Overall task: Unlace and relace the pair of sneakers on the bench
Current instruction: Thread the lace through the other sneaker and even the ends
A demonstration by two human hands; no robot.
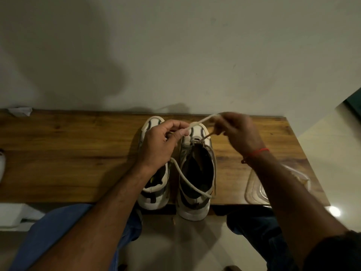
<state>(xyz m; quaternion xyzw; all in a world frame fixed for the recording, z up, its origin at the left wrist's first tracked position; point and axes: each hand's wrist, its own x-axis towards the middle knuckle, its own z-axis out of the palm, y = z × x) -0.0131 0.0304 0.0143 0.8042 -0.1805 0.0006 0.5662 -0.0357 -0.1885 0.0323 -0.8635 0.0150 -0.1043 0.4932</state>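
Note:
Two white sneakers with dark trim stand side by side on the wooden bench (78,157), toes toward the wall, heels over the front edge. The right sneaker (195,204) has a cream lace (185,180) threaded only near its toe, with loose strands trailing over the open collar. My left hand (160,145) hovers over the left sneaker (154,198) and pinches one part of the lace. My right hand (238,133), above the right sneaker's toe, pinches the lace too, and a stretch of it runs taut between the two hands.
The bench backs onto a pale wall. A clear plastic wrapper (261,190) lies on the bench's right end under my right forearm. A scrap of white paper (20,111) sits at the back left corner. My knees are below the front edge, over a tiled floor.

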